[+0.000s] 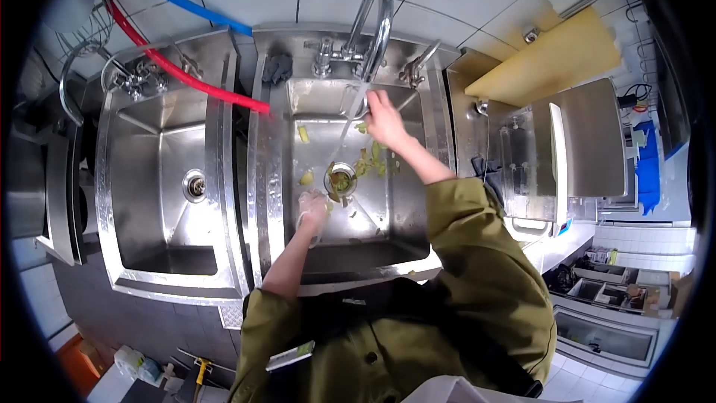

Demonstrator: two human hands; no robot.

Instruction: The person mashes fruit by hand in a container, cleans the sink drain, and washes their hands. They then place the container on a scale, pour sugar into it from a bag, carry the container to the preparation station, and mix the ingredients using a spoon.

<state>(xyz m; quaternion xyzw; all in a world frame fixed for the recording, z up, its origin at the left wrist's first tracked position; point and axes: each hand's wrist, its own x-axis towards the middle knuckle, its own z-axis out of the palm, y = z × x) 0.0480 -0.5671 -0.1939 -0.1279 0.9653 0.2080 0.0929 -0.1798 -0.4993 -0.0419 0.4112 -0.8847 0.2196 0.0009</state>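
1. Spreading beneath the right hand point(384, 119) and left hand point(313, 209) is one steel sink point(391, 205); a second sink point(160, 209) lies left of the left hand.
2. One faucet point(385, 26) stands beyond the right hand, long axis upright, arched spout pointing down.
3. Two hands, both half-curled; I can't tell if either grips anything.
4. One water stream point(349, 128) beside the right fingers.
5. One drain point(327, 180) just beyond the left hand.
6. Many peelings point(367, 166), uncountable, between the hands.

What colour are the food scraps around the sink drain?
The food scraps are yellowish-green, some brownish; they show best in the head view.
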